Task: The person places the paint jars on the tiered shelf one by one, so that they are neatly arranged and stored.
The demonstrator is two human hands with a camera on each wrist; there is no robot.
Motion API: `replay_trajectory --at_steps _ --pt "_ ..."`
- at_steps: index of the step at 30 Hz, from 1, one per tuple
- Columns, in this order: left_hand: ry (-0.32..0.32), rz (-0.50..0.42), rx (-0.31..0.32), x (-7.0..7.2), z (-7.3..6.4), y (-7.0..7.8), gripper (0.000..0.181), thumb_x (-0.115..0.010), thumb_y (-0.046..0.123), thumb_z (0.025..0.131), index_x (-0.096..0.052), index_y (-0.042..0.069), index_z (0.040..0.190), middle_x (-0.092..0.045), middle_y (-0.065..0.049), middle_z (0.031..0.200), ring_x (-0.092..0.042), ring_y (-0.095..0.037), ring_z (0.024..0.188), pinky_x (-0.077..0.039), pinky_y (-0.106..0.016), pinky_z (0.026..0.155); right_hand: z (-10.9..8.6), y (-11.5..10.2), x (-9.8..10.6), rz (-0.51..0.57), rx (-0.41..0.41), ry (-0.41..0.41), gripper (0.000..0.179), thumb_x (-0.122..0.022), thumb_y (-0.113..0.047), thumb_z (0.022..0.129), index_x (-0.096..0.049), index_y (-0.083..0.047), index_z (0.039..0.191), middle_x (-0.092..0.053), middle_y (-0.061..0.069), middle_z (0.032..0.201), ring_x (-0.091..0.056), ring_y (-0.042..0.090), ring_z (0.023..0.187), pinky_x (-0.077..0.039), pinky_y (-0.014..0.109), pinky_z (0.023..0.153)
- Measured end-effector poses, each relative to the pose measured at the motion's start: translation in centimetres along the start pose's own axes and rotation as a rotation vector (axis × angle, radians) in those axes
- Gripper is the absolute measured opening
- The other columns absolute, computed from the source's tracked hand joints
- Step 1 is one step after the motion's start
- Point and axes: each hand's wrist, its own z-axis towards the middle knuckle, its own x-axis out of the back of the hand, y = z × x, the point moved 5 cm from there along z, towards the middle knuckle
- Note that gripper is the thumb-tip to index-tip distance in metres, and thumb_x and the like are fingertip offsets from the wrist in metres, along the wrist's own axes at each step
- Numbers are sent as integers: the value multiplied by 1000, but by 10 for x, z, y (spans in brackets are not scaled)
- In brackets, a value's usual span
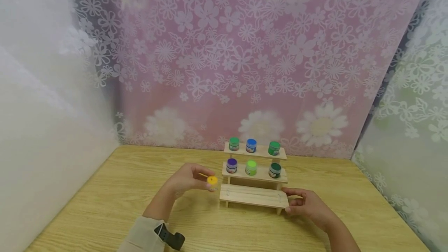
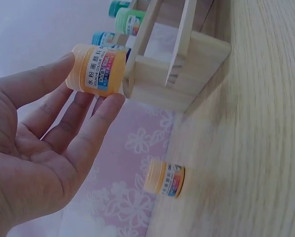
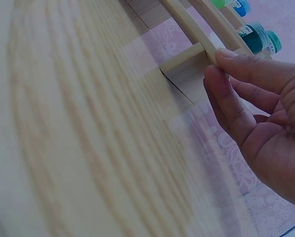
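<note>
My left hand [image 1: 187, 181] holds an orange gouache paint jar [image 2: 99, 69] between thumb and fingertips, just left of a three-step wooden rack [image 1: 253, 195]. In the left wrist view its label faces the camera. At the rack's other side, my right hand [image 1: 306, 205] pinches the right end of the lowest step, thumb and forefinger at the board's edge [image 3: 210, 52]. A second orange jar [image 2: 165, 177] stands on the table in the left wrist view; the head view does not show it. The lowest step bears no jar.
On the rack's top step stand a green jar [image 1: 234, 144], a blue jar [image 1: 251, 146] and another green jar [image 1: 274, 148]. The middle step carries purple [image 1: 231, 165], light green [image 1: 251, 168] and dark green [image 1: 275, 170] jars. A floral curtain [image 1: 245, 69] hangs behind the wooden table [image 1: 140, 182].
</note>
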Motion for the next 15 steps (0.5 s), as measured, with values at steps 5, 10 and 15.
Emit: replay_trajectory --at_steps 5,10,15 --pt "2 12 4 -10 3 6 36 -71 -6 84 -64 -9 120 -65 -16 115 -65 -30 102 -56 -38 84 2 2 1 -5 -2 4 76 -78 -12 85 -36 12 144 -65 11 110 -64 22 93 -57 37 80" --pt "27 42 10 -20 6 11 34 -70 -7 84 -67 -6 118 -66 -14 116 -65 -28 101 -56 -37 84 2 1 2 -17 10 6 75 -77 -12 85 -37 11 144 -63 11 112 -64 19 92 -57 37 80" --pt "56 63 7 -28 10 13 32 -74 -6 81 -71 -2 112 -67 -11 111 -66 -25 97 -56 -36 81 0 0 0 -4 14 0 74 -76 -11 86 -36 12 144 -64 12 112 -65 20 94 -57 37 80"
